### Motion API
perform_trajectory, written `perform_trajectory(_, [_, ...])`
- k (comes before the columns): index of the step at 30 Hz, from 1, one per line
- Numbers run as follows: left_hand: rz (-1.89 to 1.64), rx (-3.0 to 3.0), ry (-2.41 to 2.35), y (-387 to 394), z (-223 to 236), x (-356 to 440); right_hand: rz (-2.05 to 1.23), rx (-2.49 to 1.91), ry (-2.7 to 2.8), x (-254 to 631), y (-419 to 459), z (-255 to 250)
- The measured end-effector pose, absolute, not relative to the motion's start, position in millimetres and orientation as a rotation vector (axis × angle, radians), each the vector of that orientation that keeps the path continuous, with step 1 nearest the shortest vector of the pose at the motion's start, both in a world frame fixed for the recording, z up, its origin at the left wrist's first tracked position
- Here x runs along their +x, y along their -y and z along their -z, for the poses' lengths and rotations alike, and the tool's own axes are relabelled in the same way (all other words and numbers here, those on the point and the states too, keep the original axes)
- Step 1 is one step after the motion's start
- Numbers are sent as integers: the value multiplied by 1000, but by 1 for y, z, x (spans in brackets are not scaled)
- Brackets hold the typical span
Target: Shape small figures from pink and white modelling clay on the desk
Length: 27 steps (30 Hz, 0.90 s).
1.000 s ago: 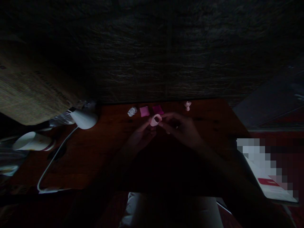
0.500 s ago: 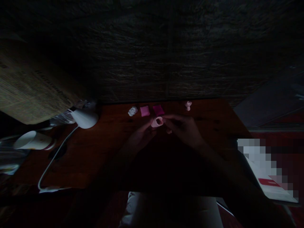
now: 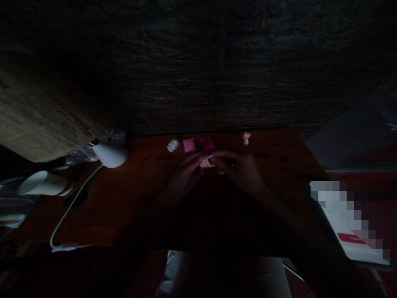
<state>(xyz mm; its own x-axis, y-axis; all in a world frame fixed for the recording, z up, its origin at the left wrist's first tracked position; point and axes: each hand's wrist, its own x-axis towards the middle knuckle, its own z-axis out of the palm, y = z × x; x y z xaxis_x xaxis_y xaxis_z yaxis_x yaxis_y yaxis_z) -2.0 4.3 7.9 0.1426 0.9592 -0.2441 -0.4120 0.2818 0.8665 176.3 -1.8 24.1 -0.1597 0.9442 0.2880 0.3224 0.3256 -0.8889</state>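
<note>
**Hollow pink piece [image 3: 204, 162] caught in a two-handed pinch!**

Left hand [image 3: 185, 173] and right hand [image 3: 243, 167] both grasp it over the table [image 3: 149, 178], near the magenta square [image 3: 207, 144]. Careful: it looks thin-walled, and pressing too hard could buckle it.

Taking the pale pink piece [image 3: 204, 162] as the dial's centre, the magenta square [image 3: 206, 143] blocks twelve o'clock, the wall [image 3: 198, 82] behind it. A light pink square [image 3: 189, 145] and white lump [image 3: 173, 145] obstruct ten to eleven. A pink stemmed piece [image 3: 246, 138] stands at two; a gap opens at one. Toward three, beyond the right fingers [image 3: 230, 155], the worktop [image 3: 288, 169] offers a broad lane. At nine, past the left fingers [image 3: 190, 164], a white cone [image 3: 111, 155] bars the way.
</note>
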Motion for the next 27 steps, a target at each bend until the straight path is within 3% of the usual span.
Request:
perform_trajectory(20, [-1254,1022,-1035,-1,2,0,-1026,-1252,1417,172,1,-21])
perform_trajectory(27, [-1300,1006,-1020,-2,4,-1,-876,-1051,1465,175,3,-25])
